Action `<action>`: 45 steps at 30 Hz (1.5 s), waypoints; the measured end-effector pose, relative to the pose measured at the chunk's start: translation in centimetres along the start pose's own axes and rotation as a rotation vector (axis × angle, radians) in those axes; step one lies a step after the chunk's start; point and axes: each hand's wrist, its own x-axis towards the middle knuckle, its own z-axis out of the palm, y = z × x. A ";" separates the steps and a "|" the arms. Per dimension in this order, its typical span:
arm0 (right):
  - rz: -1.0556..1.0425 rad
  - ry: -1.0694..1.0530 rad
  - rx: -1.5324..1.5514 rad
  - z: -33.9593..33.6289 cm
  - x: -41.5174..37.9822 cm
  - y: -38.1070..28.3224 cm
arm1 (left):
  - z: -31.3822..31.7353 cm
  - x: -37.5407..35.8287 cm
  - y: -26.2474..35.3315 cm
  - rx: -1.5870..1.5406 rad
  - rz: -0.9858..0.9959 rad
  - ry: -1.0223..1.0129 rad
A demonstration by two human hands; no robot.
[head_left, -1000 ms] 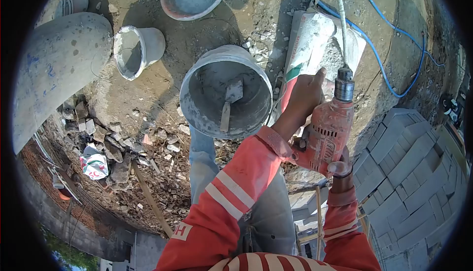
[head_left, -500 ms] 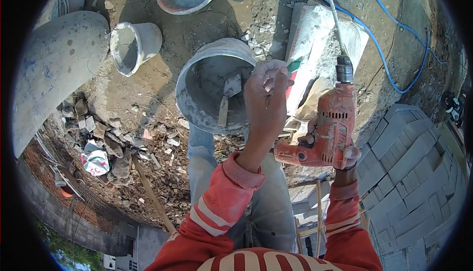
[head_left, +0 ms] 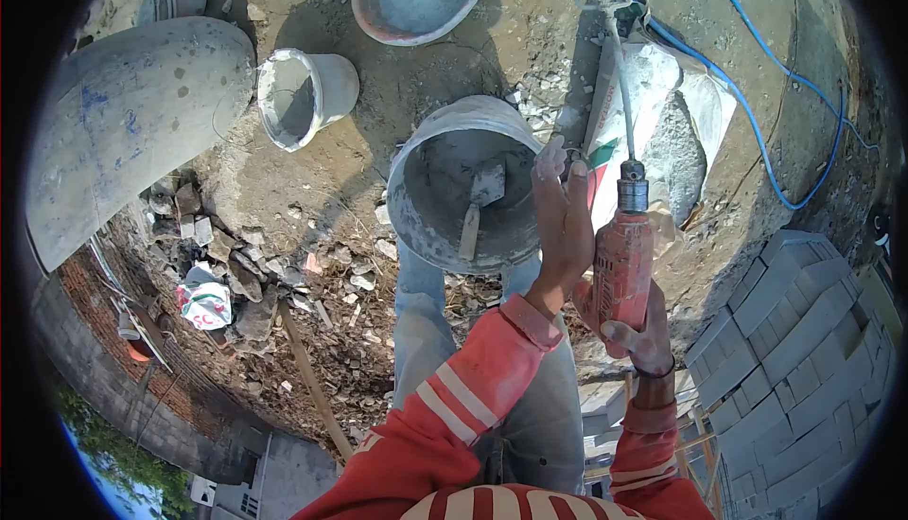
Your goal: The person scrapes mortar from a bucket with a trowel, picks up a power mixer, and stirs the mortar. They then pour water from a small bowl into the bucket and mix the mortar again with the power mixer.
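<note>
Pipe [head_left: 123,132] and small bucket [head_left: 307,94] lying far left. I'm watching the big bucket [head_left: 463,189], trowel inside, just beside my left hand [head_left: 563,222], which is flattening open against the drill [head_left: 622,269]. Right hand [head_left: 643,335] clamping its grip. Risk: long mixing rod [head_left: 619,94] could whip, snagging the blue hose [head_left: 757,132]; blocks [head_left: 804,350] crowding right.

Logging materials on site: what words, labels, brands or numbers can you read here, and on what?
None can be read for sure.
Cement sack: red and green print, too blurred.
Red drill in the right hand: no label legible.
Orange sleeve: white mark near the shoulder, unreadable.
Crumpled wrapper: red print, too small.
</note>
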 end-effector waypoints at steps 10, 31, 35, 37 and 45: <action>0.086 -0.102 -0.068 2.8 -0.3 1.0 | -3.2 -1.4 0.5 -0.091 -0.042 0.148; 0.123 0.155 0.272 3.0 -3.6 1.4 | -5.3 -7.5 4.4 -0.408 -0.542 -0.582; -0.217 0.157 0.251 5.7 -3.9 1.6 | -3.6 -8.0 5.4 -0.332 -0.473 -0.399; -0.015 0.175 0.064 4.7 -3.7 2.4 | -2.8 -8.3 5.1 -0.233 -0.431 -0.348; -0.071 0.397 0.203 5.1 -1.4 2.2 | -1.4 -6.5 6.1 -0.094 -0.568 -0.458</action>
